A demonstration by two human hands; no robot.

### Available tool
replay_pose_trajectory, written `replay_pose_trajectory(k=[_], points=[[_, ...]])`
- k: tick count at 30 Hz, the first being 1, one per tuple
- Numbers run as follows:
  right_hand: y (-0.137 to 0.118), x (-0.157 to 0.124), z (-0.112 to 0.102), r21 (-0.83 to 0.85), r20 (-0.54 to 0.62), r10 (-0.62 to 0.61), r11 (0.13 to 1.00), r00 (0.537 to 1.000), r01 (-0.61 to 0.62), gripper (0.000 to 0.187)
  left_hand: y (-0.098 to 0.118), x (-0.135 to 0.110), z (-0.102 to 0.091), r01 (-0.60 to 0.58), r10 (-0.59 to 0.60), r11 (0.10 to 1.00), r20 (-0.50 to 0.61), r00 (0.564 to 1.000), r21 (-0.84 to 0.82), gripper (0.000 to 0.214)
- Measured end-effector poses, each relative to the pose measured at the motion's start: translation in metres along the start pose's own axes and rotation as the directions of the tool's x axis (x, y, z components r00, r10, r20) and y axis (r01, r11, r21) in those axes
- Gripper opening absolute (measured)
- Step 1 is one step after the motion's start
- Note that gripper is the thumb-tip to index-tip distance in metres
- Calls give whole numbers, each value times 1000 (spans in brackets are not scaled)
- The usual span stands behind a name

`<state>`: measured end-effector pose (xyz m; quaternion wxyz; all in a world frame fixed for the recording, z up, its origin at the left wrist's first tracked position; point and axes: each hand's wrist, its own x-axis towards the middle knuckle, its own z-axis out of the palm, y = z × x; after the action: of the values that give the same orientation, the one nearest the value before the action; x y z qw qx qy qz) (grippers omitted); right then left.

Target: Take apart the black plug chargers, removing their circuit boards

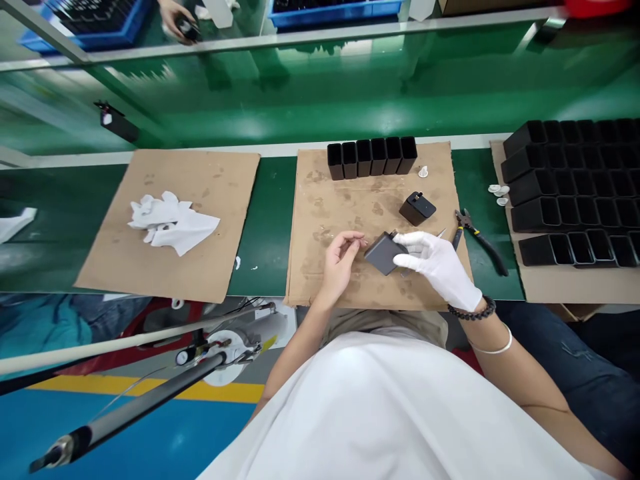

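My right hand (435, 263), in a white glove, grips a black plug adapter (384, 255) by its right end, with a broad flat side turned up. My bare left hand (341, 263) is just left of the adapter; its thumb and forefinger are pinched together, and anything between them is too small to make out. A second black adapter (418, 209) with plug prongs on top rests on the cardboard sheet (320, 213), beyond my right hand. Farther back stands a row of several open black housings (371, 160). Part of a thin metal tool shows behind my gloved fingers.
Cutting pliers (483, 243) lie right of the cardboard, beside many black housings (575, 160). Small white pieces (500, 192) are scattered nearby. Crumpled white cloth (173, 220) lies on the left cardboard. Across a green divider, another person's hand (175, 20) holds a black object.
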<state>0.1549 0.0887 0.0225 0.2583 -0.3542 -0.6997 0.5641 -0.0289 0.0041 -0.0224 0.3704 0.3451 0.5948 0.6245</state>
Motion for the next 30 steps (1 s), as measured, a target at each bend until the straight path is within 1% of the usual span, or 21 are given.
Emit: replay_pose_trajectory(k=[1,2,3,5,9,11,14,15,16,17,18,20,22,23,24,25,26,27,28,29,30], points=[[-2,2,1,202,20,68,977,997,-71,35,0,0,0,0,0,1000,2,1000,6,28],[-5,3,2,372,59,126,918,990,-139,34,0,1,0,0,-1,1000,6,1000,12,28],[-10,2,4,485,102,165,853,981,-193,32,0,1,-1,1,-1,1000,10,1000,17,29],[-21,-1,8,621,171,203,737,964,-266,31,0,0,-1,3,-3,1000,18,1000,26,29],[-43,-9,10,765,255,254,537,933,-355,27,1,-1,1,16,-17,1000,30,999,26,28],[-52,-10,9,834,291,323,376,901,-404,23,2,-2,2,30,-30,999,35,999,20,26],[-63,-7,8,896,368,435,68,822,-438,27,5,-3,2,54,-54,999,37,998,10,21],[-66,-7,8,900,392,453,-6,801,-436,29,5,-3,3,60,-60,998,36,998,6,20],[-68,-7,8,899,407,461,-53,788,-434,30,6,-3,3,66,-66,998,34,997,2,19],[-70,-7,9,897,416,466,-73,781,-435,30,7,-3,3,70,-70,998,33,997,-1,18],[-71,-8,9,894,421,466,-71,778,-442,29,7,-3,3,74,-74,997,32,997,-5,18],[-73,-8,8,888,413,462,-13,784,-460,24,7,-3,3,79,-79,997,31,996,-10,18],[-74,1,3,887,350,456,119,818,-445,18,6,-3,3,79,-79,997,29,996,-12,19],[-74,11,-2,889,278,441,219,854,-402,14,5,-2,4,77,-76,997,26,997,-12,19],[-74,26,-10,881,176,408,341,896,-328,11,4,-2,4,72,-72,997,23,997,-10,19],[-72,46,-19,846,47,352,484,935,-225,9,3,-1,5,67,-67,998,18,998,-9,20],[-71,70,-31,766,-105,257,637,961,-86,13,2,-1,5,60,-60,998,14,998,-7,20],[-69,98,-43,621,-245,144,783,959,41,22,1,-1,6,53,-52,999,10,999,-6,20],[-68,127,-57,386,-368,14,912,930,139,27,0,0,6,44,-44,999,4,999,-5,20],[-66,156,-70,86,-405,-73,989,912,117,28,-1,0,6,34,-34,999,-6,999,-5,20],[-64,182,-82,-206,-434,-107,978,894,16,28,-2,0,6,23,-23,1000,-21,1000,-4,20]])
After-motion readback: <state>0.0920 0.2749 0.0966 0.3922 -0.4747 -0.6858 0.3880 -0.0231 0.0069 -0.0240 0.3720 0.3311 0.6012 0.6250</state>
